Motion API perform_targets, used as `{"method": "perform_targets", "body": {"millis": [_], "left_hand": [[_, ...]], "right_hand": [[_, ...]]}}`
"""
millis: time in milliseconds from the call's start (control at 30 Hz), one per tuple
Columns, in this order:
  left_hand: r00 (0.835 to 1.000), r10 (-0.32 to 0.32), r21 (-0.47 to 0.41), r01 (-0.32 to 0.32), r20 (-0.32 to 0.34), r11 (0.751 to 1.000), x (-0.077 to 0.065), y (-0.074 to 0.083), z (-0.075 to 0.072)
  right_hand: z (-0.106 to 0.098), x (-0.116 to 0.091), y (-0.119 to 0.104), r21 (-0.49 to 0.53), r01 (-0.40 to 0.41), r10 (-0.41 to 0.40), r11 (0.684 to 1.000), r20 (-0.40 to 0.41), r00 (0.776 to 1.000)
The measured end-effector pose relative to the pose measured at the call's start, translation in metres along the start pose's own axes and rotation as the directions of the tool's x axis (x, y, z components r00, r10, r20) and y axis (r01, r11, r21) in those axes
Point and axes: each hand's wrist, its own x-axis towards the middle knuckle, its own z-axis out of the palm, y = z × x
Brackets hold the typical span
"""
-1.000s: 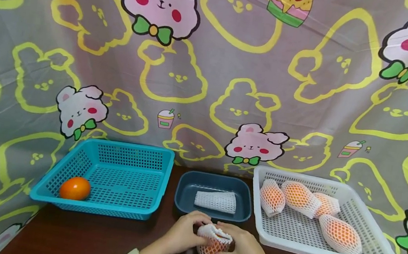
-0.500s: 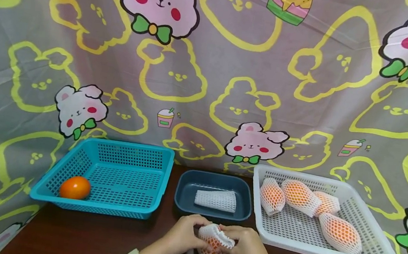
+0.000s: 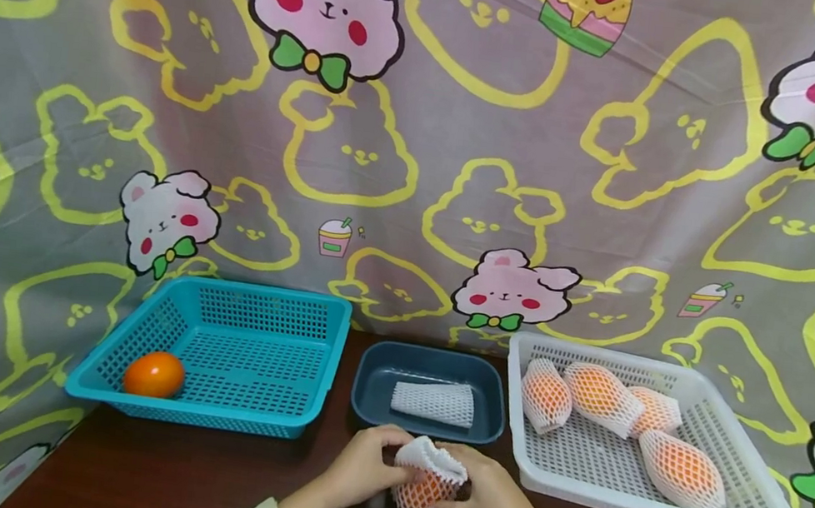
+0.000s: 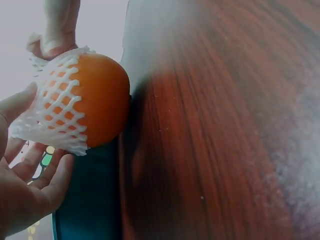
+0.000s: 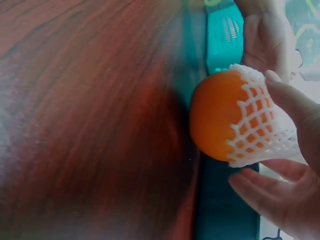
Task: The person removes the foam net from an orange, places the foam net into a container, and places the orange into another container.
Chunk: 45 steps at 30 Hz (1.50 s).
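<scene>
An orange (image 3: 417,497) sits near the front middle of the table, its upper part inside a white foam net sleeve (image 3: 433,458). Both wrist views show its smooth lower part bare below the net's edge. My left hand (image 3: 362,467) grips the netted fruit from the left, thumb across the front. From the right, my right hand (image 3: 493,492) holds it with curled fingers, its thumb low on the near side. The sleeve's open end gapes upward between the hands. Behind them, a dark blue tray (image 3: 364,400) carries another flattened foam net (image 3: 433,402).
At the left stands a turquoise basket (image 3: 263,355) with one bare orange (image 3: 155,374). A white basket (image 3: 580,462) on the right contains several netted oranges (image 3: 682,472). A patterned cloth (image 3: 408,120) hangs behind the brown table (image 3: 201,474).
The sleeve's open end has straightened upward after leaning right half a second ago. My right hand's fingers have shifted from its rim, and the thumb shows low on the front again.
</scene>
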Motion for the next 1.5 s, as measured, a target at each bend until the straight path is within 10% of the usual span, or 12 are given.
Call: {"method": "perform_targets", "body": {"millis": [367, 1067, 1300, 1500], "left_hand": [[0.990, -0.083, -0.044, 0.089, 0.111, 0.995, -0.003, -0.001, -0.001], [1.000, -0.004, -0.042, 0.004, 0.005, 0.999, -0.004, -0.001, -0.002], [0.999, -0.047, -0.030, 0.048, 0.023, 0.998, -0.005, -0.001, 0.000], [0.995, -0.092, -0.034, 0.094, 0.047, 0.995, -0.006, 0.000, 0.000]], "right_hand": [[0.006, 0.000, 0.008, 0.233, -0.162, 0.148, 0.959, 0.074, 0.986], [0.008, 0.001, 0.004, 0.080, 0.043, -0.035, 0.996, -0.103, 0.994], [0.007, 0.001, 0.004, 0.308, -0.037, 0.030, 0.951, 0.030, 0.999], [0.012, -0.001, 0.007, 0.257, 0.030, -0.015, 0.966, -0.062, 0.998]]}}
